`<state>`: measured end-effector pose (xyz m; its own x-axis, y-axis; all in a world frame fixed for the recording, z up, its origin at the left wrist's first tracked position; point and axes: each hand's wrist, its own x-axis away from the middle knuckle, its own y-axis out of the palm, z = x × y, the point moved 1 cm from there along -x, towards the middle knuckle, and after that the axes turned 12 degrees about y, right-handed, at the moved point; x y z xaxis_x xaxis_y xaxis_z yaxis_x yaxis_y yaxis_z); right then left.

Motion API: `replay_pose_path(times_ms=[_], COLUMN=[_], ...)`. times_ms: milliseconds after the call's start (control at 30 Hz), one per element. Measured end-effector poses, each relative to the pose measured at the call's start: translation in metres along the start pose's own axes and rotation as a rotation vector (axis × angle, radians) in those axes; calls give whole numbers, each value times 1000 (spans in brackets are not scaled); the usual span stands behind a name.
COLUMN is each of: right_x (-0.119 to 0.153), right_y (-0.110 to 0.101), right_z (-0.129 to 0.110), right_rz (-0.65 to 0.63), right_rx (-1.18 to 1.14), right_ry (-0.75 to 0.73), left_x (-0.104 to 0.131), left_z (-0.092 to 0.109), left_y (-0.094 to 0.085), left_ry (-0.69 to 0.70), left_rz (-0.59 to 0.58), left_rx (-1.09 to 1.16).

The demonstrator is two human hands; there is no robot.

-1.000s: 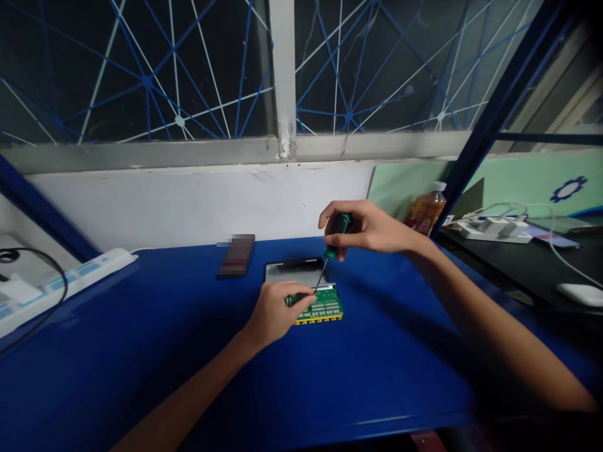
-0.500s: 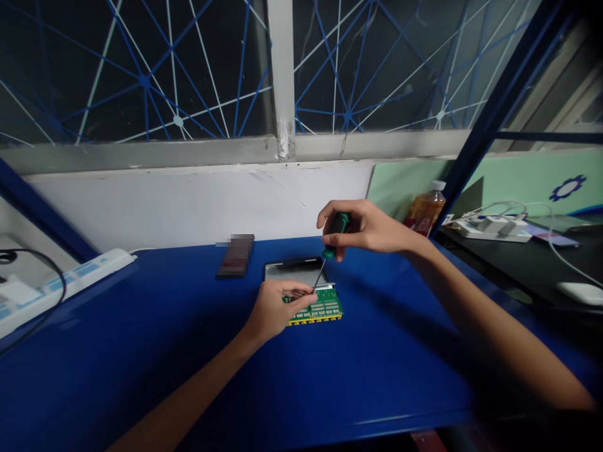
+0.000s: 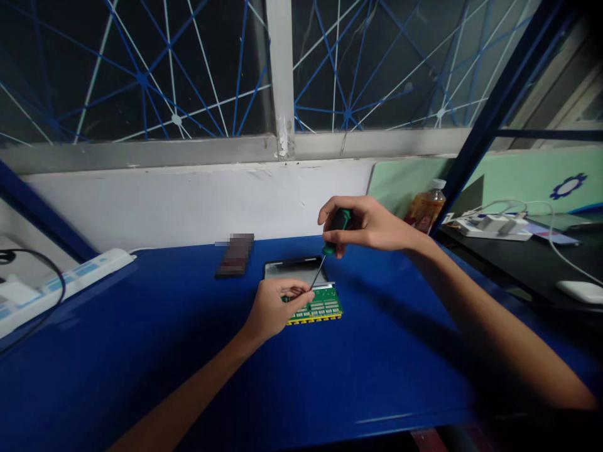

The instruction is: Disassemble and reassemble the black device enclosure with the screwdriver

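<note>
My right hand (image 3: 365, 223) is wrapped round the handle of a screwdriver (image 3: 343, 218), black and green, held above the blue table. Its thin metal shaft slants down to the left. At the shaft's lower end, my left hand (image 3: 277, 306) is closed in a pinch of thumb and forefinger; the tip meets these fingertips, and any small part between them is hidden. Just beneath lies a green circuit board (image 3: 332, 303) with a yellow connector strip (image 3: 320, 319) along its near edge. My left fingers cover the board's left part. Behind it is a grey, black-rimmed casing (image 3: 294, 271).
A dark flat object (image 3: 235, 256), partly pixelated, lies on the blue table (image 3: 377, 370) behind left. A white power strip (image 3: 70, 285) runs along the left side. At the back right stands a drink bottle (image 3: 428, 204); another power strip (image 3: 494, 227) rests on a black desk.
The screwdriver's tip and my left fingertips have shifted slightly left and up over the board. My right hand has risen a little, still holding the handle.
</note>
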<state>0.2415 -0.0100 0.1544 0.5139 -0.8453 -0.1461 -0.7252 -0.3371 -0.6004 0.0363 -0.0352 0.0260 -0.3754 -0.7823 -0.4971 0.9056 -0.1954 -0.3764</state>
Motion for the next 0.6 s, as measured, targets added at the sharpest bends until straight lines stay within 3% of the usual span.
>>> replay_pose_path(times_ms=[600], right_x=[3], right_y=[6], right_z=[-7], right_rz=[-6], right_rx=[142], right_ry=[-43], left_x=[0], left_z=[-2], left_y=[-2], left_ry=[180], left_rz=[-14], left_rx=[-238])
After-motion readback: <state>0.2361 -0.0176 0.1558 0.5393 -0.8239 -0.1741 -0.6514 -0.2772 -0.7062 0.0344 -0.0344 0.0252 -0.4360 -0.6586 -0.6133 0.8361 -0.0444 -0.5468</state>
